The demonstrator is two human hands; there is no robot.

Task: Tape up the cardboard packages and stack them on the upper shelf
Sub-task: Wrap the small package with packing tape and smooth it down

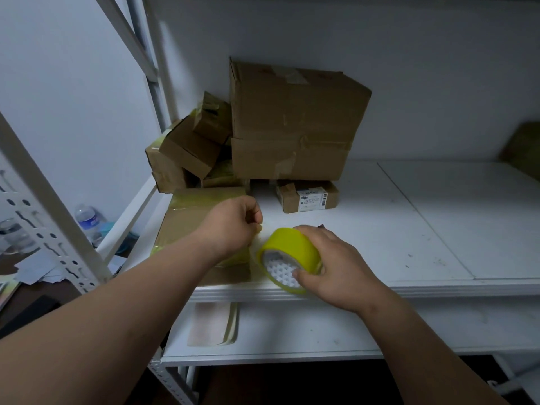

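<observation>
the right hand holds a yellow tape roll at the front edge of the white shelf. the left hand is curled, pinching the tape end over a flat cardboard package beside the roll. more cardboard boxes are piled at the back of the shelf.

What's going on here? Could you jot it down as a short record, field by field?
Setting: white metal shelf against a white wall
Right hand: grips a yellow tape roll at the shelf's front edge
Left hand: fingers curled over the flat package, apparently pinching the tape end
Flat package: cardboard, yellowish tape across it, lying on the shelf
Behind: large box stacked on others, small boxes piled to its left, labelled box beneath
Stage: taping under way
</observation>
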